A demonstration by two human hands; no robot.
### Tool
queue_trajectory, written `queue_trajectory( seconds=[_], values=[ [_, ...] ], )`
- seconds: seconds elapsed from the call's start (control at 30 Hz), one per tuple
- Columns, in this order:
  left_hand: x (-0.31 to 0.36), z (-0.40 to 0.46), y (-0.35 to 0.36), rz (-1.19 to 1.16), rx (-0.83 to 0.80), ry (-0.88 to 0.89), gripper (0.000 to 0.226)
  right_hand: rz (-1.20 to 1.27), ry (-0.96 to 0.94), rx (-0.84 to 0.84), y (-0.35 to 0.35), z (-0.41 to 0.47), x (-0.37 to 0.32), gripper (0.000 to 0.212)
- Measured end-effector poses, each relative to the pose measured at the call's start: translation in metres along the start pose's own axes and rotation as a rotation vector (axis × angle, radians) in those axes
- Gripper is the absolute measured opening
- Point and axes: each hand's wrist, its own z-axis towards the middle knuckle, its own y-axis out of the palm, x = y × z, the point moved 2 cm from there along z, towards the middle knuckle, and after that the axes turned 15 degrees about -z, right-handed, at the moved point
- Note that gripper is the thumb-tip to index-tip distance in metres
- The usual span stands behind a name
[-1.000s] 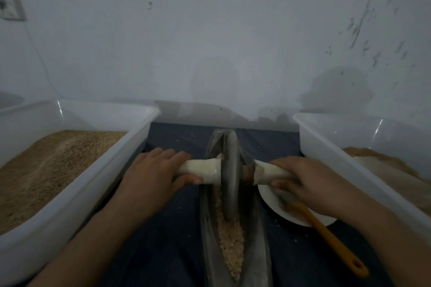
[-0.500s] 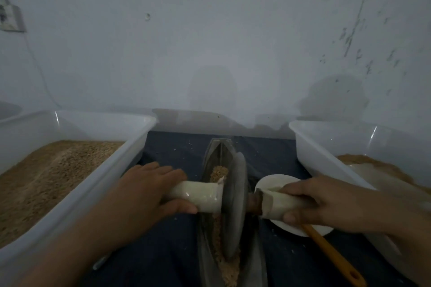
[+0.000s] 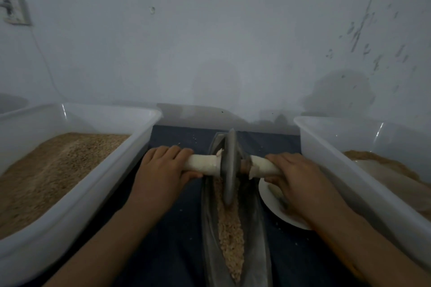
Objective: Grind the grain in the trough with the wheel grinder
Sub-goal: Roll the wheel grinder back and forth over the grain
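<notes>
Head view: your left hand (image 3: 161, 171) curls its grip round the pale left handle of the wheel grinder (image 3: 229, 168), and your right hand (image 3: 295, 178) wraps the right handle. Its disc stands upright in the far part of the trough (image 3: 260, 228), on the grain (image 3: 229, 228). White tubs (image 3: 77, 196) flank the trough, near the desk's back edge.

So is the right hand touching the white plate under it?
Cannot tell. In the head view the right hand grips the wheel grinder handle above the white plate, hiding any gap.
</notes>
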Motion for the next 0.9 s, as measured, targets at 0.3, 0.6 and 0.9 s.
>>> queue_trajectory(
  seconds=[0.3,0.6,0.9],
  values=[
    [-0.005,-0.016,-0.038,-0.181,-0.327,0.064,0.078,0.357,-0.227,-0.449,-0.038,-0.021,0.025,0.008],
    [-0.006,-0.005,-0.019,-0.108,-0.235,0.021,0.072,0.379,-0.074,-0.291,-0.021,-0.009,0.016,0.01],
    [-0.012,0.002,-0.005,0.024,-0.1,0.044,0.078,0.144,-0.028,-0.102,-0.011,0.001,0.005,0.036]
  ],
)
